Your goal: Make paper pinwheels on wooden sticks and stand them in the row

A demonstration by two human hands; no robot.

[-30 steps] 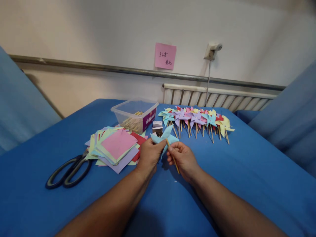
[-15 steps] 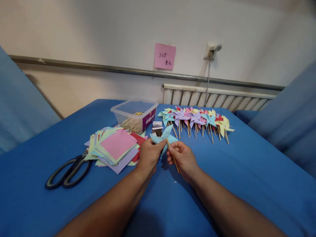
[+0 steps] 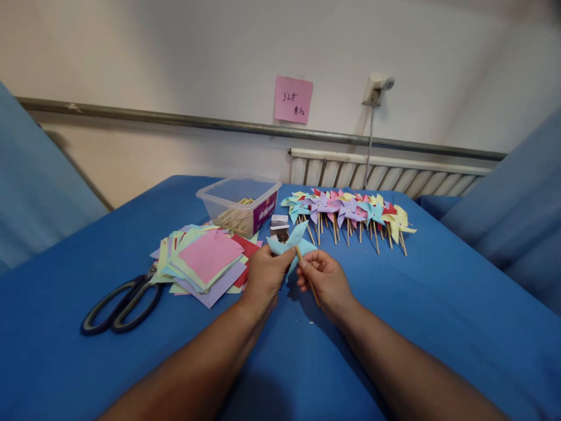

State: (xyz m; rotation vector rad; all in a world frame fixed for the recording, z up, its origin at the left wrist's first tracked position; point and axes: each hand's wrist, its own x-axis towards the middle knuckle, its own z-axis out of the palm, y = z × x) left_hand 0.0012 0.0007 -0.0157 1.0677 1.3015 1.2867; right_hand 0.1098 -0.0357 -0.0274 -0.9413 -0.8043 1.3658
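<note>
Pinwheel (image 3: 293,244) pinched by left hand (image 3: 263,276); right hand (image 3: 325,279) fingers grip stick (image 3: 307,278); pink note (image 3: 293,99) "32".

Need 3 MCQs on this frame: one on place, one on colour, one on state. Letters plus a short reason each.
1. Where do the scissors lie?
A. Left of the paper stack
B. Inside the plastic box
C. Among the finished pinwheels

2. What colour is the pinwheel in the hands?
A. Red
B. Light blue
C. Yellow

3. How is the wooden stick held?
A. Lying loose on the cloth
B. Standing in the box
C. Pinched in the right hand

Key: 1 A, they rest on the blue cloth left of the stack. 2 B, its blades are light blue. 3 C, right fingers grip it while the left hand holds the blades.
</note>
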